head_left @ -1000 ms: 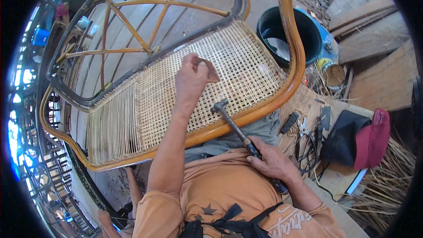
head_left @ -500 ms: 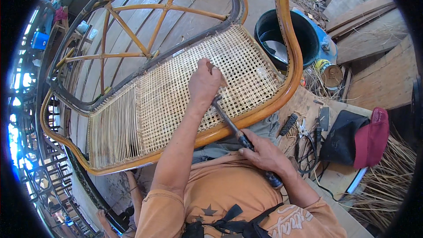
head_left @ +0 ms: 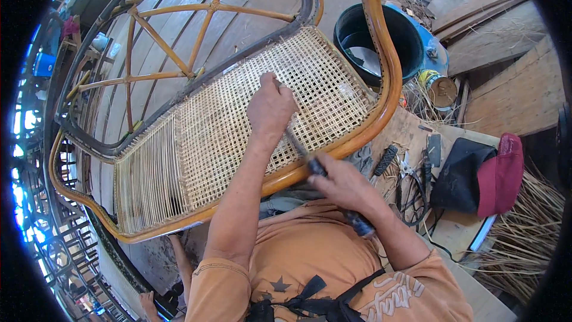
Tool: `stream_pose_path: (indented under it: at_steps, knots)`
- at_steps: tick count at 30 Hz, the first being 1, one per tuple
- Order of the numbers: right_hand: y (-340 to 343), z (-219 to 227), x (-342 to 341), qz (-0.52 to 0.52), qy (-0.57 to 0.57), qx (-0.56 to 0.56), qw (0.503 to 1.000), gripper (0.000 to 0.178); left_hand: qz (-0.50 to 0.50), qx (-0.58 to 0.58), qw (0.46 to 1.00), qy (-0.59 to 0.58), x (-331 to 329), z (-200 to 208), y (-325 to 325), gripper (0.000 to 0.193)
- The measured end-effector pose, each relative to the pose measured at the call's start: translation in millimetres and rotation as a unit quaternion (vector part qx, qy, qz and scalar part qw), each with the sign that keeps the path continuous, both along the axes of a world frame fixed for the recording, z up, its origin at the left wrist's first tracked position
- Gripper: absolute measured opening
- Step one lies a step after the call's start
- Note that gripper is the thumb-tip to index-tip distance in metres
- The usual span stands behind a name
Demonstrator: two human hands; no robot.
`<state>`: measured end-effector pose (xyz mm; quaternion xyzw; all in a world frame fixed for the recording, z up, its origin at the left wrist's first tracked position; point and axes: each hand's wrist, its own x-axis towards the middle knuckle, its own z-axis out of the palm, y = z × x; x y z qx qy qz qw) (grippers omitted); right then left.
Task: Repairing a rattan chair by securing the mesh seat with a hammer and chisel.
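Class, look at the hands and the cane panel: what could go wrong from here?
The right hand grips a hammer whose far end is hidden by the left hand, so a slip might bruise that hand. A stray blow could also crack strands of the cane panel beneath.

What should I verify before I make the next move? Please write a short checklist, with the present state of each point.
1. Hammer gripped in the right hand: ok.
2. Hammer head clear of the left hand: cannot tell; the hand hides the head.
3. Object inside the left hand seen clearly: cannot tell; the back of the hand covers it.
4. Left section of the cane panel cross-woven like the rest: not ok; its strands appear to run one way only.
5. Dark bucket away from both hands: ok; it stands outside the panel.
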<state>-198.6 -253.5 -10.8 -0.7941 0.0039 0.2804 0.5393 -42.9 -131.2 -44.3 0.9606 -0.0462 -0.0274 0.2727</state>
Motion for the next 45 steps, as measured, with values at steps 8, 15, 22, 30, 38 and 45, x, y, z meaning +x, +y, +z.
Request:
stream_pose_path:
  at_steps: [8, 15, 22, 30, 38, 45]
  knots:
    - [0.6, 10.8, -17.1, -0.043, -0.016, -0.043, 0.998, 0.044, 0.012, -0.085, 0.996, 0.010, 9.4, -1.9, 11.5, 0.037]
    - [-4.1, -0.8, -22.1, -0.053, -0.028, -0.033, 0.998, 0.046, 0.005, -0.061, 0.998, 0.007, 1.9, -6.1, 4.9, 0.038]
    - [-2.0, -6.8, -19.1, -0.073, -0.045, -0.020, 0.996, 0.053, -0.022, -0.029, 0.999, 0.025, -8.7, 4.8, -0.5, 0.037]
    - [-3.6, -6.8, -17.1, -0.078, -0.009, -0.023, 0.997, 0.052, -0.002, -0.034, 0.999, -0.005, -12.6, -0.7, -6.1, 0.037]
    - [-5.0, 0.1, -11.7, -0.110, -0.016, -0.022, 0.994, 0.042, -0.009, -0.005, 1.000, -0.017, -12.4, -0.4, -11.4, 0.038]
    - [-15.2, -5.7, -12.9, -0.074, 0.000, -0.019, 0.997, 0.050, -0.002, -0.003, 1.000, 0.004, -7.1, 3.1, -4.7, 0.037]
